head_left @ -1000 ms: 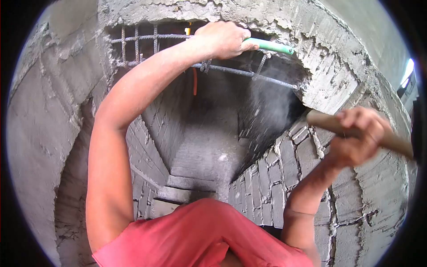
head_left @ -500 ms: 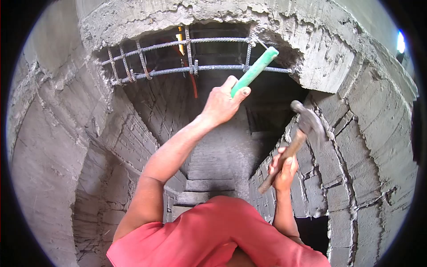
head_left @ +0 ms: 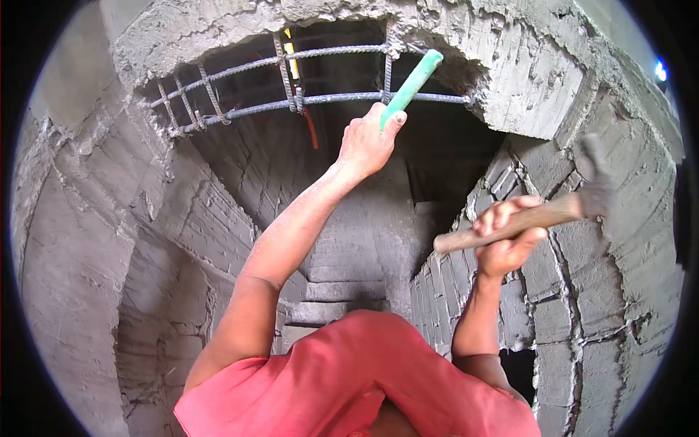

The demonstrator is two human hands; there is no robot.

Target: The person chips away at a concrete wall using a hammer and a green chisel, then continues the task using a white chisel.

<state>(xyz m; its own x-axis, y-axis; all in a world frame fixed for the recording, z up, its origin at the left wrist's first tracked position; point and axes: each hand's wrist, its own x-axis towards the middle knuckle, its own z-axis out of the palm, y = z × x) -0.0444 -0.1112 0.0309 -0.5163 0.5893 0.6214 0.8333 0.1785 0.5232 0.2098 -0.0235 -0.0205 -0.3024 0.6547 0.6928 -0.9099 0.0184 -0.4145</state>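
Note:
My left hand [head_left: 366,144] is wrapped round a green-handled chisel [head_left: 415,81], held up by the broken edge of a concrete opening. A thin metal part by the chisel's upper end points at the rough concrete; its tip is hard to make out. Lower down at the right, my right hand [head_left: 506,237] grips a hammer [head_left: 542,216] by its wooden handle. The hammer's metal head points right, smeared by motion, well apart from the chisel.
Bare rebar [head_left: 313,100] crosses the opening, with an orange-yellow strip [head_left: 292,58] hanging behind it. A ragged concrete edge [head_left: 520,95] runs along the top. Rough block walls [head_left: 568,313] flank both sides. Concrete steps [head_left: 342,291] lie below.
My right hand has swung the hammer up and to the right, tipping its handle nearer level. My left hand keeps the chisel near the concrete edge; the whole view has shifted slightly.

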